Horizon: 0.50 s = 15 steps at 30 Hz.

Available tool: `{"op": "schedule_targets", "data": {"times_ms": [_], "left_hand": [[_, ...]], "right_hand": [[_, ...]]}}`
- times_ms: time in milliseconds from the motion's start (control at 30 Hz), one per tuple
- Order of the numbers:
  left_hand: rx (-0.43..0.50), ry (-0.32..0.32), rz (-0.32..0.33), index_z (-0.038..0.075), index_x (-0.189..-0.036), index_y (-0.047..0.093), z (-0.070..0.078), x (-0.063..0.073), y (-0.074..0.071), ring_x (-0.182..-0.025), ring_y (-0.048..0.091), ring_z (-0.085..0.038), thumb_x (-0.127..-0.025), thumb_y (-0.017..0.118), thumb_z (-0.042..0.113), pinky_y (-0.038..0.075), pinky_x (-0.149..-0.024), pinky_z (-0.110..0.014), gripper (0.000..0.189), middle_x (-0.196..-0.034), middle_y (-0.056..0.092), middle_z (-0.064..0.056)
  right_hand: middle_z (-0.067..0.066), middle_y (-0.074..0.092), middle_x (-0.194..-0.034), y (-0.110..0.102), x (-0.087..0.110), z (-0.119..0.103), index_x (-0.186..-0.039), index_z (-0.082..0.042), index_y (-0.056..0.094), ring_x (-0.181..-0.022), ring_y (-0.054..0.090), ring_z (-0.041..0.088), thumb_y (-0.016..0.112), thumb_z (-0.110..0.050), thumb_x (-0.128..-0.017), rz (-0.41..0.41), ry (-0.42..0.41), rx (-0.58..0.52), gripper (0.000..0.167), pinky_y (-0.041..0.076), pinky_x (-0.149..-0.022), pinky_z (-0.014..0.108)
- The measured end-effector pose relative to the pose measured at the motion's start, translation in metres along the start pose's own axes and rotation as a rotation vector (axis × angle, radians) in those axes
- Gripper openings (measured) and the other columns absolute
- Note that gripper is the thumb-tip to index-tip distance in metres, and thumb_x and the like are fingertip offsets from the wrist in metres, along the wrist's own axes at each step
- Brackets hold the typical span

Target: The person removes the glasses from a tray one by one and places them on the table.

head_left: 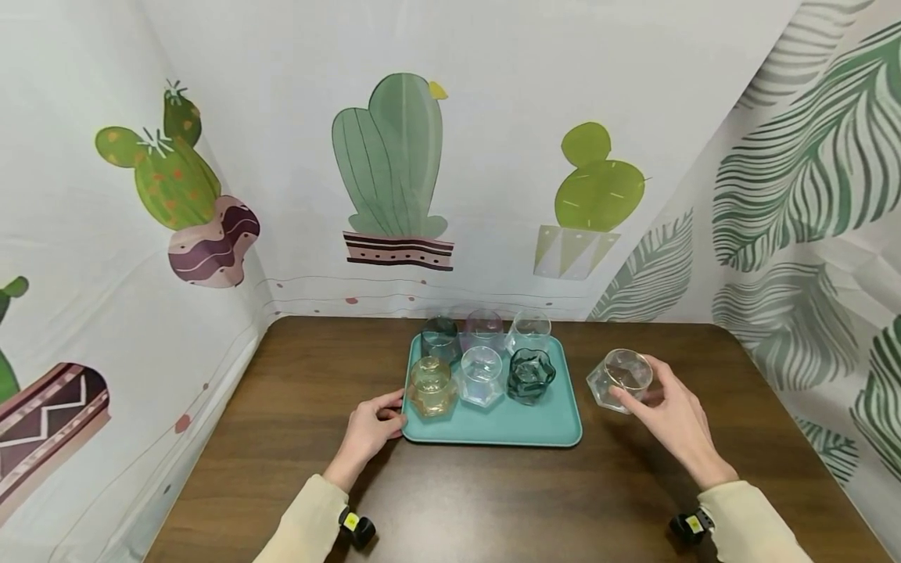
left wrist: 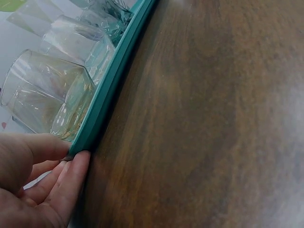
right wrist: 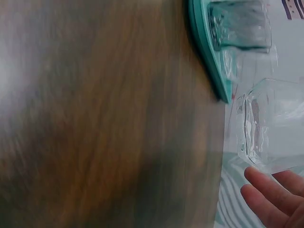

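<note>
My right hand (head_left: 681, 426) grips a clear glass (head_left: 604, 385) with a faceted base, to the right of a teal tray (head_left: 493, 432). In the right wrist view that glass (right wrist: 270, 126) hangs above the table, fingers at its side. With fingers and thumb, my left hand (head_left: 367, 432) pinches the tray's left edge near the front corner. Along the tray's front row stand an amber glass (head_left: 432, 395), a clear glass with an iridescent sheen (head_left: 481, 383) and a dark wavy glass (head_left: 531, 377). Behind them are a dark grey glass (head_left: 440, 342), a purplish glass (head_left: 482, 332) and another clear glass (head_left: 529, 335).
The brown wooden table (head_left: 450, 500) extends around the tray on the left, right and front. A white cloth backdrop (head_left: 493, 156) printed with cacti and leaves rises behind and at both sides. The tray's back row stands close to it.
</note>
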<state>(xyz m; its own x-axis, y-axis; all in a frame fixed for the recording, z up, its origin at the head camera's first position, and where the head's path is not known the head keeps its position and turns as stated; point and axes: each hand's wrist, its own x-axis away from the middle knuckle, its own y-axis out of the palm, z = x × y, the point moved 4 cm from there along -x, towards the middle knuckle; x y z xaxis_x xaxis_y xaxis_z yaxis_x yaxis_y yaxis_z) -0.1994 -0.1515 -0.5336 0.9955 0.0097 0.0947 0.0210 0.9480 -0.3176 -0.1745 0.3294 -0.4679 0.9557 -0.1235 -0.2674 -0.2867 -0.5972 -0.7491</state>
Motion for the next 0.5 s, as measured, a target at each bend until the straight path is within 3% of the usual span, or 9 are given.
{"op": "schedule_targets", "data": {"times_ms": [67,167,300,500], "left_hand": [[0.0,-0.002,0.0,-0.003,-0.133,0.069,0.0,0.0,0.0,-0.086,0.068,-0.015,-0.086,0.074,-0.009,0.065,-0.069,-0.031,0.047,-0.115,0.072,-0.018],[-0.001,0.007,-0.002,-0.004,-0.133,0.068,0.0,0.0,0.0,-0.086,0.068,-0.016,-0.086,0.074,-0.009,0.065,-0.069,-0.031,0.047,-0.115,0.072,-0.019],[0.005,0.013,-0.002,-0.004,-0.133,0.068,0.001,0.001,0.0,-0.087,0.068,-0.018,-0.086,0.074,-0.008,0.065,-0.068,-0.031,0.047,-0.115,0.072,-0.019],[0.014,0.004,0.002,-0.004,-0.132,0.069,0.0,0.001,0.0,-0.086,0.068,-0.016,-0.086,0.074,-0.009,0.065,-0.068,-0.03,0.047,-0.114,0.072,-0.018]], "right_hand": [[0.017,0.068,-0.123,-0.003,-0.003,0.005,-0.149,-0.015,0.05,-0.09,0.074,0.028,0.08,-0.048,-0.089,0.001,0.007,0.011,0.075,0.052,-0.065,0.037],[0.017,0.068,-0.125,-0.007,-0.007,0.012,-0.149,-0.015,0.05,-0.085,0.07,0.01,0.08,-0.049,-0.09,0.008,0.018,0.025,0.075,0.052,-0.066,0.038],[0.018,0.066,-0.126,-0.012,-0.013,0.02,-0.15,-0.014,0.049,-0.082,0.055,-0.013,0.078,-0.05,-0.09,0.008,0.034,0.028,0.076,0.051,-0.066,0.038],[0.019,0.064,-0.13,-0.019,-0.021,0.032,-0.153,-0.015,0.045,-0.081,0.043,-0.025,0.076,-0.053,-0.092,0.004,0.071,0.03,0.078,0.049,-0.069,0.04]]}}
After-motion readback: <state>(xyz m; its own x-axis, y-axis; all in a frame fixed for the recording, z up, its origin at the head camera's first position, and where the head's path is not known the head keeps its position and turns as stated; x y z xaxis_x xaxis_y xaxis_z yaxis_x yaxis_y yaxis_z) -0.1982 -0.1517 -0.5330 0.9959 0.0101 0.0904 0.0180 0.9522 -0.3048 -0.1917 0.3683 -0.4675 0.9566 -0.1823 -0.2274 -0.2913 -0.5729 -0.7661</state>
